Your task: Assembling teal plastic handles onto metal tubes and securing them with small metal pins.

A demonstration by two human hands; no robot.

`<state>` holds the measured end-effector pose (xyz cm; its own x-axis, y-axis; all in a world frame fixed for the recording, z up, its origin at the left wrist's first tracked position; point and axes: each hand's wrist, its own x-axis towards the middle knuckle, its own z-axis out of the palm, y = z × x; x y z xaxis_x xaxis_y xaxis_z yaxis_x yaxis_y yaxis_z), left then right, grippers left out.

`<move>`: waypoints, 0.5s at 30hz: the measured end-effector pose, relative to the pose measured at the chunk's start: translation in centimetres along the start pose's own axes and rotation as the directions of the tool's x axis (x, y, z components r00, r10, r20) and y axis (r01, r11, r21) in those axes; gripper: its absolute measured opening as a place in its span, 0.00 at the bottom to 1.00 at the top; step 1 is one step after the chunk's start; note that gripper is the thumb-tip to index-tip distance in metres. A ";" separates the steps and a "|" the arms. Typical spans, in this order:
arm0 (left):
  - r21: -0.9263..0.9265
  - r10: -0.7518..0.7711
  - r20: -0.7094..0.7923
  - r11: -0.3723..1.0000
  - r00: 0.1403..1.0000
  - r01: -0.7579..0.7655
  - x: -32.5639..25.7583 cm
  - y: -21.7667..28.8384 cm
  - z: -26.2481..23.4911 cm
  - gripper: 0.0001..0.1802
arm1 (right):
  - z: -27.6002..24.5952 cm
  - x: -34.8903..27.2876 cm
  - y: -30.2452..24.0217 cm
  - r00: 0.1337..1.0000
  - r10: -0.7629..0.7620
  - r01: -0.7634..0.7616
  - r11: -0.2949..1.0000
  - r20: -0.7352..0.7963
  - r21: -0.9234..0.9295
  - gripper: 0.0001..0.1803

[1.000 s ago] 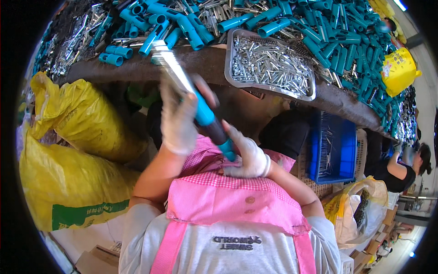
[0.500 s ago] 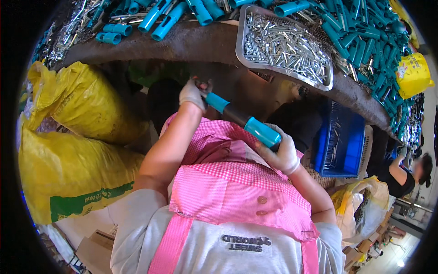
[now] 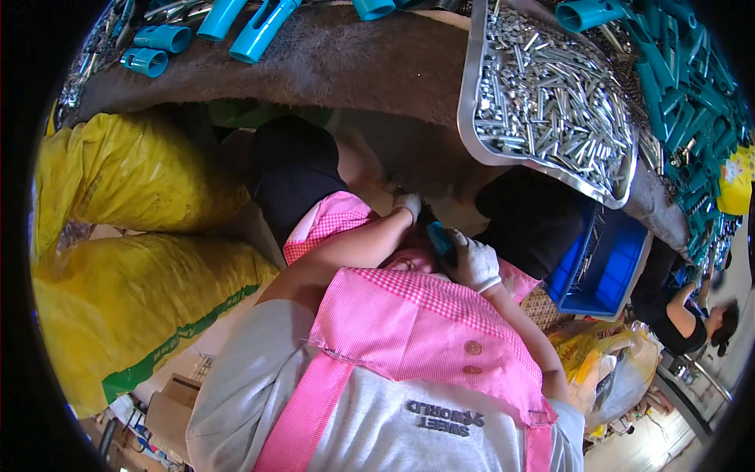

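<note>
Low over my lap, a teal-and-black tube (image 3: 441,239) lies between my two hands, tilted and in shadow. My right hand (image 3: 475,264), in a pale glove, is closed around its near teal end. At the far, dark end my left hand (image 3: 407,207), also gloved, is closed, with its fingers partly hidden. Ahead on the bench, a metal tray (image 3: 464,118) holds many small silver pins. Teal slotted tubes (image 3: 266,30) lie along the bench to the left of the tray, and a large heap of teal parts (image 3: 692,94) is on the right.
The dark, fabric-covered bench edge (image 3: 314,71) curves across in front of me. Full yellow sacks (image 3: 149,299) stand at my left. A blue crate (image 3: 609,271) and an open plastic bag (image 3: 621,354) are at my right. Farther right sits another person (image 3: 686,315).
Both hands have moved in closer together with the tube, now lower and more in shadow. My left hand has shifted right and down. The whole view has shifted.
</note>
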<state>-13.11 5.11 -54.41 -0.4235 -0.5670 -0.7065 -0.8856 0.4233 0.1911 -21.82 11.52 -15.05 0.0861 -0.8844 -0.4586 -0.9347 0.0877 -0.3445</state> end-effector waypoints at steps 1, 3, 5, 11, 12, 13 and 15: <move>0.143 0.081 -0.091 0.988 0.993 -0.067 0.7 0.2 0.9 0.16 | 0.0 0.3 0.2 0.999 0.033 -0.033 0.999 0.007 -0.020 0.31; 0.027 0.056 -0.064 0.998 0.996 -0.054 1.7 0.7 -0.2 0.16 | 0.1 1.0 0.3 0.999 0.048 -0.048 0.998 0.021 -0.028 0.30; -0.241 -0.057 -0.023 0.969 0.998 0.049 3.1 -0.3 -1.7 0.17 | 0.2 1.9 -0.9 0.998 -0.006 0.010 0.998 0.058 -0.057 0.30; -0.753 -0.083 0.159 0.635 0.984 0.175 -4.3 -5.6 -0.9 0.20 | -1.0 1.8 -0.4 0.988 0.126 -0.123 0.992 0.084 -0.033 0.29; -0.817 -0.097 0.190 0.536 0.977 0.212 -4.4 -6.5 -1.6 0.21 | -0.8 1.9 -0.5 0.993 0.097 -0.095 0.995 0.066 -0.036 0.29; -0.868 -0.102 0.221 0.433 0.970 0.243 -4.0 -6.3 -2.6 0.22 | -0.7 2.1 -0.6 0.996 0.074 -0.072 0.997 0.046 -0.038 0.28; -0.933 -0.108 0.280 0.205 0.954 0.297 -2.9 -5.4 -5.1 0.24 | -1.5 2.8 -1.4 0.998 0.047 -0.045 0.998 0.046 -0.038 0.28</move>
<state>-8.06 0.86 -49.95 -0.2553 -0.3887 -0.8853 -0.4854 -0.7404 0.4651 -20.78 8.22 -14.69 0.0578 -0.8574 -0.5114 -0.9501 0.1100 -0.2918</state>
